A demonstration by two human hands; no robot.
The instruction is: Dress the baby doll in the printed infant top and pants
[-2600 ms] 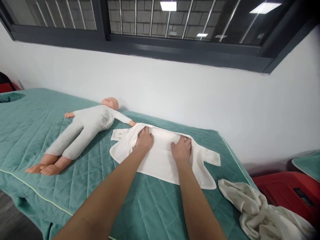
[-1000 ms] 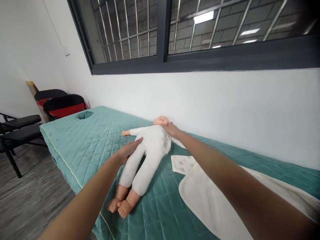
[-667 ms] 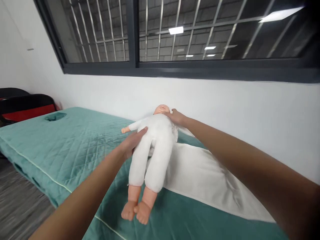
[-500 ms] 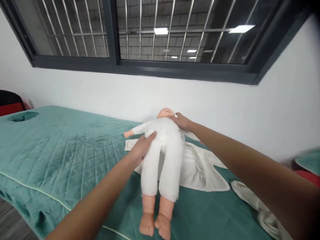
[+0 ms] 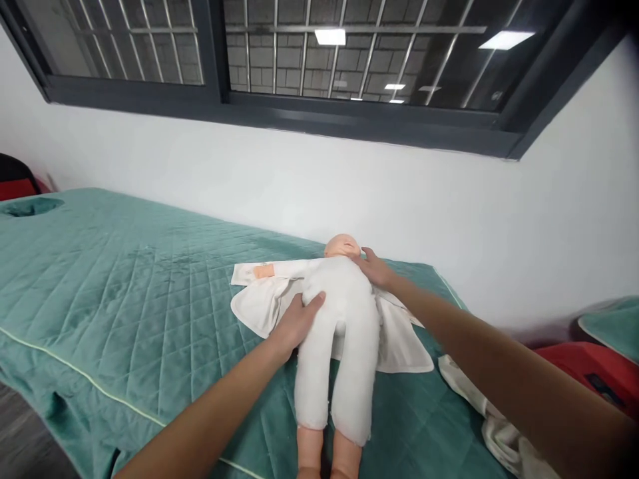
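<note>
The doll (image 5: 344, 306) lay lengthwise toward you (head far), your left grip (image 5: 297, 322) closed on its flank, right grip (image 5: 375, 269) cupping its shoulder.

One doll (image 5: 342, 332), two cloths, two hands, one table (image 5: 124, 279).
The cloths: one spread white garment (image 5: 259, 303) at nine o'clock of the doll, one crumpled cloth (image 5: 502, 439) at four o'clock. The hands: one left hand (image 5: 297, 322), one right hand (image 5: 375, 269).
</note>
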